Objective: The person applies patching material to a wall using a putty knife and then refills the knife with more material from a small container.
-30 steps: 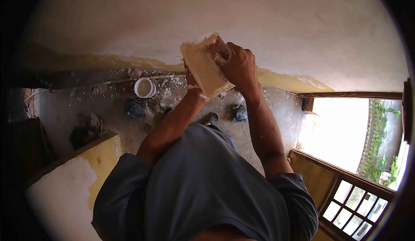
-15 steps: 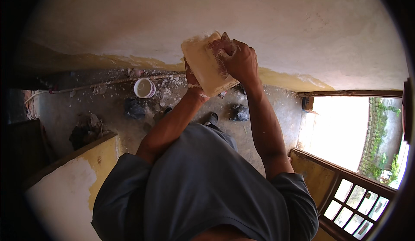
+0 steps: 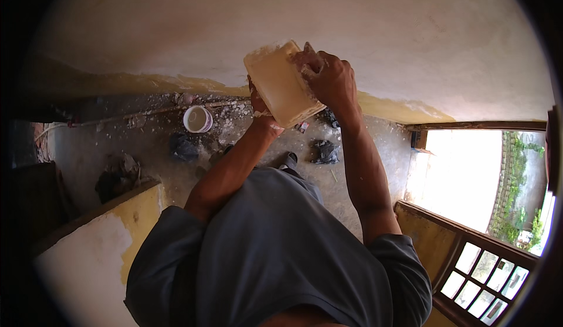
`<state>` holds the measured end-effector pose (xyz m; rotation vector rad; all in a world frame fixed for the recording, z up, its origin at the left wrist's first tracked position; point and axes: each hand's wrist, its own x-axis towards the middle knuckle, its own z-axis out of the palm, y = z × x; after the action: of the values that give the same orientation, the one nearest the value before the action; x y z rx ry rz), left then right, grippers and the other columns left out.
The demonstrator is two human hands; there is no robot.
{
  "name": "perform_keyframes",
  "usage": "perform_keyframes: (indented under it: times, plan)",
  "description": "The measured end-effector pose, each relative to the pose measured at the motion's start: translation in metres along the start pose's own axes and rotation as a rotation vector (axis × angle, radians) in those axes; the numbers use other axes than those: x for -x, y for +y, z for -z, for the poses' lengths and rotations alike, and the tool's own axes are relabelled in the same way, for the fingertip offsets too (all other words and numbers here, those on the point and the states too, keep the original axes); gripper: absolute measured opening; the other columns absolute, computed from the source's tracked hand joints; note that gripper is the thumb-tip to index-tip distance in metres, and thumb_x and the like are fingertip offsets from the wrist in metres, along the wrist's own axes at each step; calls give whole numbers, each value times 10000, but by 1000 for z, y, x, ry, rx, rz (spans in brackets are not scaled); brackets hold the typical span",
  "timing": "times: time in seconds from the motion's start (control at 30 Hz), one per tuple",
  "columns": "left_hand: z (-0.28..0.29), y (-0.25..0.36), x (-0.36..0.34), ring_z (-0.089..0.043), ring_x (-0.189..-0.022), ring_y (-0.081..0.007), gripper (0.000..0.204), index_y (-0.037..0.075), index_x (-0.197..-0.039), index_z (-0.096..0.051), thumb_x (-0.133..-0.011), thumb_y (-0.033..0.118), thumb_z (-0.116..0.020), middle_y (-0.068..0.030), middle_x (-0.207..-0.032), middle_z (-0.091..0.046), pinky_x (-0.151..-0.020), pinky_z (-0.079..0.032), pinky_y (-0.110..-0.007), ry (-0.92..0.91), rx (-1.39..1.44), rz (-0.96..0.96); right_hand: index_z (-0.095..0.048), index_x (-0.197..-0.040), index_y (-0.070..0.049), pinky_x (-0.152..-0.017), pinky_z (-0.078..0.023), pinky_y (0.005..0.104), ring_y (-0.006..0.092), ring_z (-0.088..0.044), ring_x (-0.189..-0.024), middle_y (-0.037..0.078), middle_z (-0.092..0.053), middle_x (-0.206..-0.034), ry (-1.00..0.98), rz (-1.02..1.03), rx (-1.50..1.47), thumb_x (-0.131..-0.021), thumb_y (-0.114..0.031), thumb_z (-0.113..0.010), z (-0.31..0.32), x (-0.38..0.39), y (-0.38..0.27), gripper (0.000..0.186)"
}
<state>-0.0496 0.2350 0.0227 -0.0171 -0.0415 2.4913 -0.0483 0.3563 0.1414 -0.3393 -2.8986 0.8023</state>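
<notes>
A rectangular plaster board (image 3: 280,86), hawk-like and coated in smooth tan plaster, is held tilted in front of the wall. My left hand (image 3: 262,105) grips it from beneath at its left side; most of those fingers are hidden behind it. At the board's right edge, my right hand (image 3: 335,83) is closed around a plaster-caked trowel (image 3: 307,59), its end poking out past the thumb. Its blade is mostly hidden, seemingly along the board's edge. Crusted plaster lines the board's lower right edge.
Ahead stands a pale plastered wall (image 3: 375,34) with a bare yellowish strip low down. On the floor are a white bucket (image 3: 197,119), dark plastic bags (image 3: 324,151), a long pole (image 3: 158,111) and scattered plaster crumbs. A low wall (image 3: 117,233) is at left, a windowed wooden door (image 3: 484,274) at right.
My right hand has drawn slightly right with the trowel, off the board's face to its edge. More of the smooth plaster shows. The board has shifted slightly up and left.
</notes>
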Motion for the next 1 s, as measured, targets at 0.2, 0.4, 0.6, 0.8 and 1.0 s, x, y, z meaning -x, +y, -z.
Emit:
perform_keyframes:
  times: [0.2, 0.4, 0.6, 0.8, 1.0]
  plan:
    - [-2, 1, 1, -545, -1245, -285, 656, 212, -1396, -471, -920, 655, -377, -74, -1343, -554, -1021, -473, -511, 13, -35, -21, -704, -993, -79, -702, -520, 481, 449, -638, -789, 223, -670, -814, 75, 23, -97, -753, -211, -738, -7, 0, 6, 276]
    - [-5, 1, 1, -558, -1229, -272, 605, 212, -1383, -481, -937, 612, -396, -69, -1319, -568, -1016, -484, -486, 23, -51, -22, -715, -990, -103, -709, -534, 461, 415, -660, -787, 195, -685, -808, -12, 131, -3, -774, -232, -732, -14, 8, -4, 252]
    - [-8, -1, 0, -571, -1212, -258, 554, 211, -1370, -491, -954, 570, -414, -64, -1296, -582, -1010, -495, -462, 48, -123, -73, -711, -1008, -78, -698, -535, 453, 419, -658, -774, 199, -685, -803, 38, 81, -66, -767, -200, -729, -15, 6, -5, 271]
    - [-20, 2, 2, -543, -1254, -318, 768, 161, -1412, -460, -910, 722, -307, -104, -1381, -537, -1028, -463, -531, 27, -79, -23, -692, -979, -64, -672, -517, 459, 425, -649, -746, 200, -676, -789, 111, 125, -132, -749, -145, -730, -3, 13, 4, 247]
    - [-7, -1, 1, -547, -1245, -334, 744, 151, -1404, -466, -921, 696, -314, -124, -1369, -539, -1027, -475, -522, 107, -110, -25, -658, -886, -30, -621, -493, 441, 392, -633, -722, 184, -638, -764, 96, 380, -88, -778, -158, -747, 3, 27, 9, 189]
